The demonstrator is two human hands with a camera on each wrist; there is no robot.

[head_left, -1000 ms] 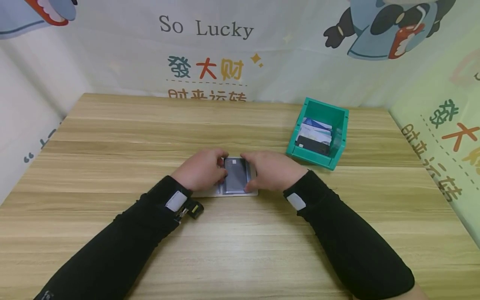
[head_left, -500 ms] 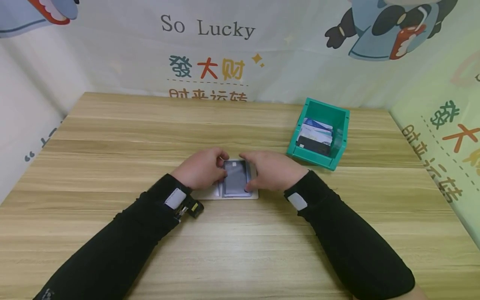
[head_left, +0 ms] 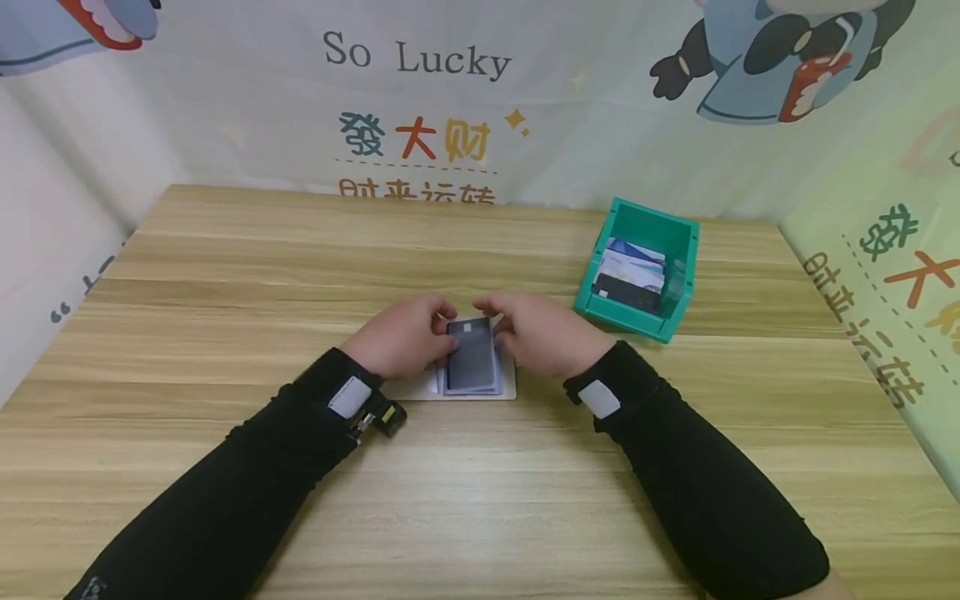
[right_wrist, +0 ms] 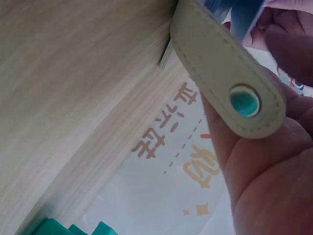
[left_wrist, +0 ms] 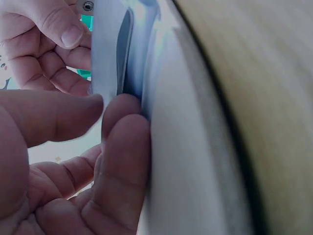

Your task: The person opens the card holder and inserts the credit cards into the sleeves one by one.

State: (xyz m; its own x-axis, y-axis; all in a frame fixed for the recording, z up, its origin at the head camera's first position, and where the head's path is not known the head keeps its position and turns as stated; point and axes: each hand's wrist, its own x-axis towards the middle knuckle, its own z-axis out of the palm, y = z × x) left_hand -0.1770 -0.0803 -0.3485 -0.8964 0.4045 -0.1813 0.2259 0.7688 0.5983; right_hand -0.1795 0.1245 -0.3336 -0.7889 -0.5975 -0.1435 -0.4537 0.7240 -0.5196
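A cream card holder (head_left: 507,383) with clear plastic sleeves lies spread on the table. On its sleeves, a dark grey bank card (head_left: 472,358) with a pale chip shows between the hands. My left hand (head_left: 400,337) pinches a sleeve (left_wrist: 106,49) at its left edge, thumb on one side and fingers on the other. At the card's upper right corner is my right hand (head_left: 551,333), its thumb and index finger apart and loosely bent. The holder's strap (right_wrist: 230,83), with a metal snap, sticks out beside the right hand in the right wrist view.
A green bin (head_left: 637,321) stands at the back right, with several cards (head_left: 630,279) inside. The wooden table (head_left: 480,500) ends at a printed cloth backdrop (head_left: 420,92). Black sleeves (head_left: 240,467) cover both forearms.
My right thumb has moved up from the card's lower right to near its upper right corner. The bank card now looks slightly raised from the sleeves below. The left hand stays in place.
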